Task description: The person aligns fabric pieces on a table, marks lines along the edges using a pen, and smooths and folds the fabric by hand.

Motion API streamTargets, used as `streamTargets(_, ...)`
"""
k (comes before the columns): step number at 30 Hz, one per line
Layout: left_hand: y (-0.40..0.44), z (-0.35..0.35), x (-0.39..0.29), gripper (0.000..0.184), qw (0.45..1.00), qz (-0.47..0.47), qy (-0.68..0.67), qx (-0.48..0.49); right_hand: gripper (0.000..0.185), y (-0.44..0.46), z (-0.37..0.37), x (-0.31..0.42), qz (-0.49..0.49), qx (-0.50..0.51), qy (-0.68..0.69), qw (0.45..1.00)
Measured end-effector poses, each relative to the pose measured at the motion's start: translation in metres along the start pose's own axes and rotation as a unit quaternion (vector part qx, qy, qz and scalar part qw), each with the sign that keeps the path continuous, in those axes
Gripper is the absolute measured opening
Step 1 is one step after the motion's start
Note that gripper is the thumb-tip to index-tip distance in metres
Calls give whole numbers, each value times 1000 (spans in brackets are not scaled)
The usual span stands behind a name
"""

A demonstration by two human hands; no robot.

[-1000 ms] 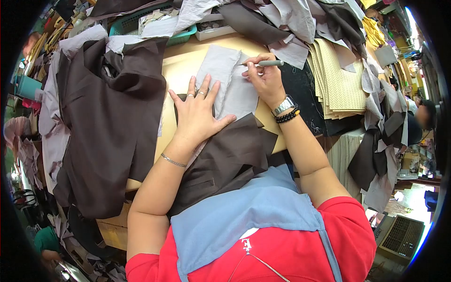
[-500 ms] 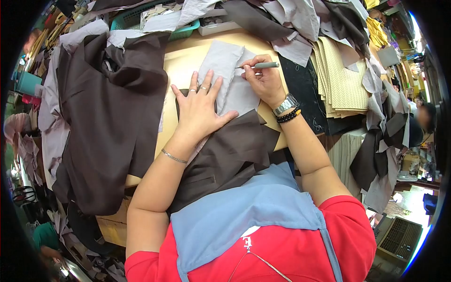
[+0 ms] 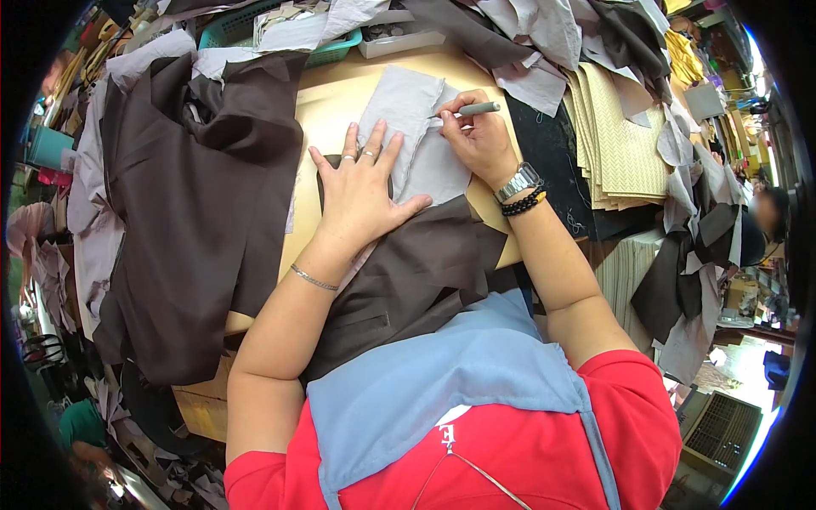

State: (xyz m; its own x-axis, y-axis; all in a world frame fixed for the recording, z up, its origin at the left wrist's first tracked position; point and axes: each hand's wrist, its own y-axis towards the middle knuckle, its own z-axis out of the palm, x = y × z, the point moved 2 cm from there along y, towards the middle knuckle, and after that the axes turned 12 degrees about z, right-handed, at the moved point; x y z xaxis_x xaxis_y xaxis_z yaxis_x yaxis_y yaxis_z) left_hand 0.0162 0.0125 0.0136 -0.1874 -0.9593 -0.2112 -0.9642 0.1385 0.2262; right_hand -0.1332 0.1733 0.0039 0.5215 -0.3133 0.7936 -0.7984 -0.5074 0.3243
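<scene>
My left hand [image 3: 360,183] lies flat with its fingers spread on a light grey cloth piece [image 3: 401,106] and the dark brown cloth [image 3: 416,263] below it. A pen [image 3: 478,109] is held in my right hand [image 3: 480,140], its tip at the raised edge of the grey cloth. Under that edge a second grey layer [image 3: 438,170] shows to the right. The brown cloth runs down from the pale yellow tabletop [image 3: 327,98] to my blue apron [image 3: 450,357].
A large dark brown cloth [image 3: 191,221] drapes over the table's left side. Patterned yellow sheets [image 3: 625,153] are stacked at the right. Behind are a green basket [image 3: 333,51], a white box [image 3: 399,42] and heaped cloth scraps. A person in green [image 3: 83,425] is at lower left.
The pen and my right hand have shifted slightly, with the pen tilted a little differently. The grey cloth appears slightly higher in view. My left hand stays spread on the cloth.
</scene>
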Motion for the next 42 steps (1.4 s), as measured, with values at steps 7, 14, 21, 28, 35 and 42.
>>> streamTargets(7, 38, 0, 12, 90, 997, 59, 43, 5, 19, -3, 5, -17, 58, -30, 133, 989)
streamTargets(14, 54, 3, 7, 104, 998, -14, 6, 59, 20, -5, 7, -16, 41, -25, 186, 981)
streamTargets(21, 53, 1, 3, 115, 997, -43, 13, 66, 18, -5, 8, -18, 3, -26, 137, 990)
streamTargets(28, 53, 3, 4, 117, 997, -40, 15, 68, 20, -4, 4, -9, -4, -12, 83, 996)
streamTargets(35, 54, 4, 4, 117, 996, -43, 10, 73, 20, -5, 9, -18, -10, -24, 99, 995)
streamTargets(42, 53, 3, 4, 116, 996, -43, 11, 75, 19, -6, 7, -14, 4, -18, 98, 995)
